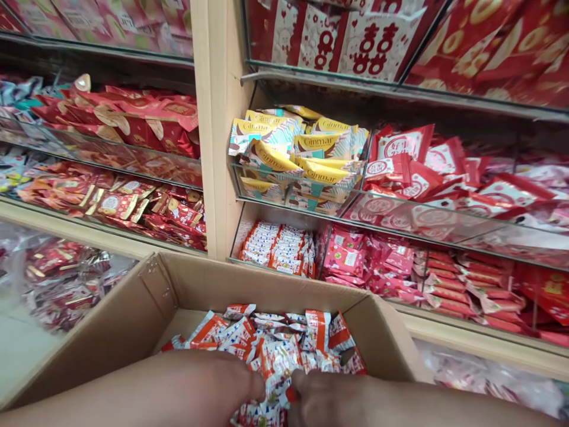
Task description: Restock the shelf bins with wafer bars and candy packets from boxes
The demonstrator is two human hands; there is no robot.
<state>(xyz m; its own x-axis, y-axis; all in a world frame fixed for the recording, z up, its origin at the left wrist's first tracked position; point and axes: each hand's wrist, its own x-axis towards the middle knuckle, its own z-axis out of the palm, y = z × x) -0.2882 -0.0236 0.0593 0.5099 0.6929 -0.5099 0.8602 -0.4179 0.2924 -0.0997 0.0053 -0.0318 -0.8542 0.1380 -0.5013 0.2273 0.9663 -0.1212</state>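
Note:
Both my hands are inside a cardboard box [267, 281], down among small white, orange and blue wrapped snack packets [280, 356]. My left hand [237, 379] reaches in from the left, its fingers curled against the packets and partly hidden. From the right comes my right hand [306, 397], its thumb and fingers closed on packets, with a bit of orange wrapper showing at the thumb. The hands are close together, with packets between them. Some blur softens both hands.
Behind the box, similar packets stand stacked in a low shelf compartment [278, 246]. Yellow snack packs [320, 145] fill the tray above, beside red and white packs [409, 160]. A wooden post [213, 130] divides the shelves. Plastic bags of snacks [71, 279] lie left of the box.

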